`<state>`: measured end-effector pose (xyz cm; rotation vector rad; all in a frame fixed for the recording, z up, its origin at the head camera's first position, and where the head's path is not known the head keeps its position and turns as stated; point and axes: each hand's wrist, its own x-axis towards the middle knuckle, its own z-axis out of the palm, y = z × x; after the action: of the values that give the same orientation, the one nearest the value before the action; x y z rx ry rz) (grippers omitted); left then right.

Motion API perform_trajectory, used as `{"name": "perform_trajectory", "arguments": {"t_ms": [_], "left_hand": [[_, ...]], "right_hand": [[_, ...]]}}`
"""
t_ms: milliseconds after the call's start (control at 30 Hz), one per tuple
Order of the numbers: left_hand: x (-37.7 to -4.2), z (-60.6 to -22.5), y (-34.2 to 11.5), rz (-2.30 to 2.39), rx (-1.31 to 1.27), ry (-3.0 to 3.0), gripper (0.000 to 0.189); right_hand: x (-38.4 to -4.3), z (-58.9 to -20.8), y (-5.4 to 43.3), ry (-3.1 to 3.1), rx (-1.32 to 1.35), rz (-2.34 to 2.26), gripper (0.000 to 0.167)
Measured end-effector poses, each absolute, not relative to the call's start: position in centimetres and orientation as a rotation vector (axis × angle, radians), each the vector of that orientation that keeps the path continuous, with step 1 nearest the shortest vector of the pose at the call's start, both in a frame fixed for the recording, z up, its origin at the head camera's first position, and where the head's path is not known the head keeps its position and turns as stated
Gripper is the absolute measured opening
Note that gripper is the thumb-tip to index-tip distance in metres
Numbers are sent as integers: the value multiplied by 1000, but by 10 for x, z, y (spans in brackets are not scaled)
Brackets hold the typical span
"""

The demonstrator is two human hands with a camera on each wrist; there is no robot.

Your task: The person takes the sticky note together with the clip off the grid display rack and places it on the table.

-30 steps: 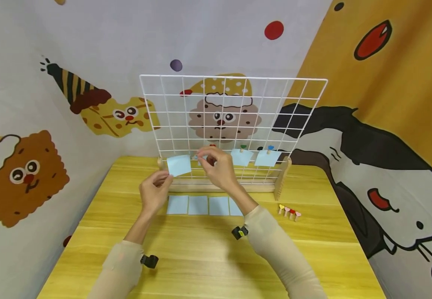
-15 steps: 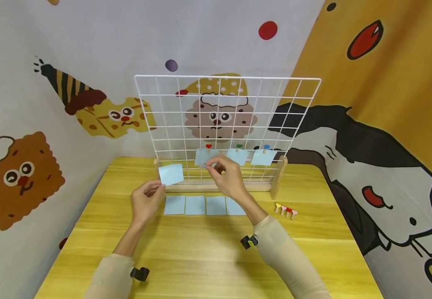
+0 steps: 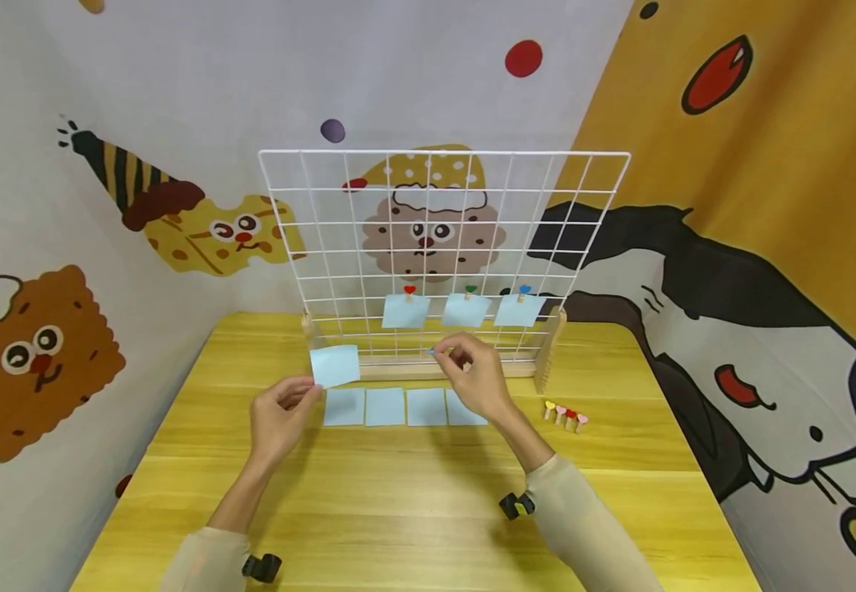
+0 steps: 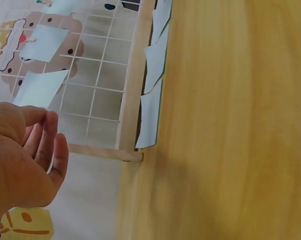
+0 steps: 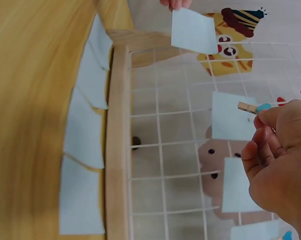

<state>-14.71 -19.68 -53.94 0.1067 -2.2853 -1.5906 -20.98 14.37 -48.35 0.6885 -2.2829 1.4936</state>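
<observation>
My left hand (image 3: 279,415) pinches a light blue paper note (image 3: 335,367) by its lower left corner, in front of the rack's lower left. Between thumb and fingers, my right hand (image 3: 479,378) holds a small wooden clothespin (image 5: 248,107) with a blue heart, its wooden end pointing away from the fingertips in the right wrist view. Three blue notes hang in a row on the white wire grid (image 3: 442,152). A red heart clothespin (image 3: 409,289) holds the left one, a green one (image 3: 470,290) the middle one, a blue one (image 3: 525,289) the right one.
Several blue notes (image 3: 385,407) lie in a row on the wooden table before the rack's wooden base (image 3: 398,369). To the right, several heart clothespins (image 3: 565,418) lie together. A patterned cloth (image 3: 191,74) hangs behind.
My right hand with the clothespin has drawn away from the grid, down and to the right, uncovering the red-clipped note. My left hand has brought its note down and left.
</observation>
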Motion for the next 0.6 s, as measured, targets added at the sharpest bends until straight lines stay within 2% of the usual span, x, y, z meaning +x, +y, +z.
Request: {"name": "perform_trajectory", "arguments": {"t_ms": [600], "left_hand": [[-110,-565,-192,-1720,160,-2342,16]], "right_hand": [[-180,-529,192,-2303,475,1559,8]]}}
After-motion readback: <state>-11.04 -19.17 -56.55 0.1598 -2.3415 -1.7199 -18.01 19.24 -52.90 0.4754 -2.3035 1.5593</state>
